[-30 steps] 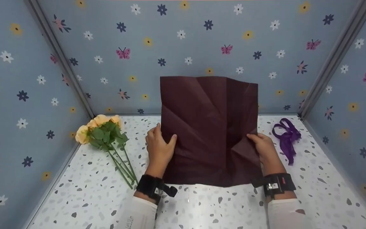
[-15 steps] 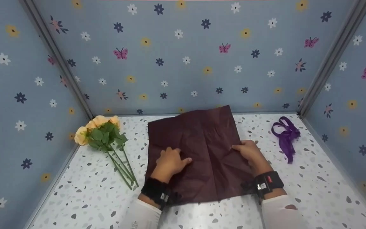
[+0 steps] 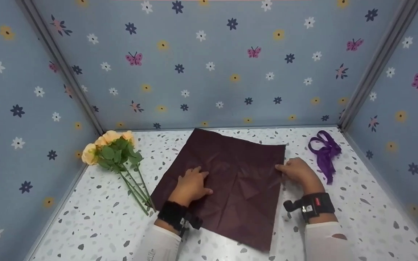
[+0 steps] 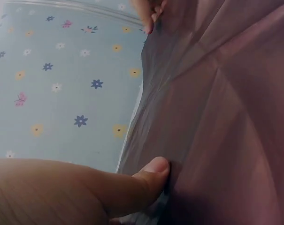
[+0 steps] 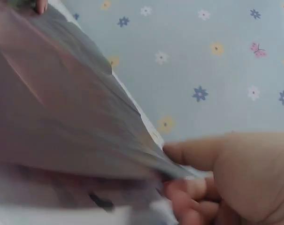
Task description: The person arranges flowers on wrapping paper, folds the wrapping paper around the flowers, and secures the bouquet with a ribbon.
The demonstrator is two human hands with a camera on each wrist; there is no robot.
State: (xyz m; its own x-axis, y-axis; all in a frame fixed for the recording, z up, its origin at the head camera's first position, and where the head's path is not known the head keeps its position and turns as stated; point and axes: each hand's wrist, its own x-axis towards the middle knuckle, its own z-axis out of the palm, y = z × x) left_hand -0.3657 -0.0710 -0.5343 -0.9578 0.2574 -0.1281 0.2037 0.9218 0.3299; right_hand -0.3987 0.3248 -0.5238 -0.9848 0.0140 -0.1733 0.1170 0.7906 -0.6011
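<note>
A creased dark maroon sheet of wrapping paper [image 3: 241, 185] lies turned at an angle on the speckled table. My left hand [image 3: 191, 186] rests on its left half, fingers spread; in the left wrist view the thumb [image 4: 149, 180] shows against the sheet. At the sheet's right edge, my right hand [image 3: 299, 173] pinches the paper between thumb and curled fingers, as the right wrist view also shows with the hand [image 5: 221, 176] there. The sheet's near left corner reaches the flower stems.
A bunch of peach artificial roses [image 3: 113, 148] with green stems lies on the left. A purple ribbon [image 3: 326, 156] lies at the back right. Flower-patterned panels [image 3: 209, 87] enclose the table [image 3: 96, 217] at the back and sides.
The sheet came down from upright in both hands to the table, then turned clockwise. My left hand left its left edge and now rests on it; my right hand keeps its pinch.
</note>
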